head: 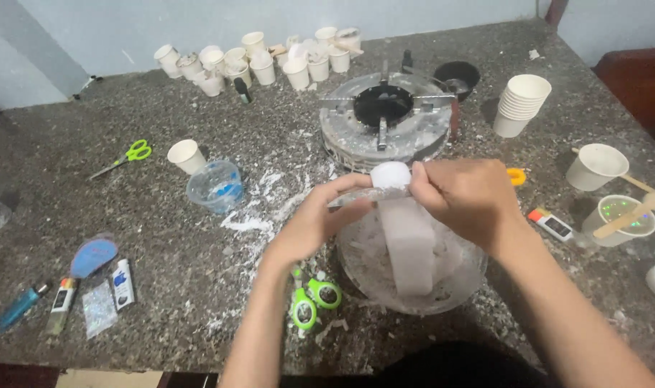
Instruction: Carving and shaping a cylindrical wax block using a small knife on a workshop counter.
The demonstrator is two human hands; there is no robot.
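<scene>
My left hand [319,221] and my right hand [465,195] meet over a clear glass bowl [457,284] near the table's front edge. Together they pinch a small clear cup or mould with a white rounded lump [390,174] on top. A white rectangular block [408,244] stands on end in the bowl just below the lump, among white flakes. Whether the block touches the lump I cannot tell. Green-handled scissors [313,298] lie on the table under my left wrist.
A round metal burner [385,118] sits behind the bowl. Many small paper cups [259,61] crowd the far edge, a cup stack [521,104] stands at right. A clear plastic cup [214,187], a second pair of scissors [126,156], lighters and tubes [61,302] lie left. White powder is scattered mid-table.
</scene>
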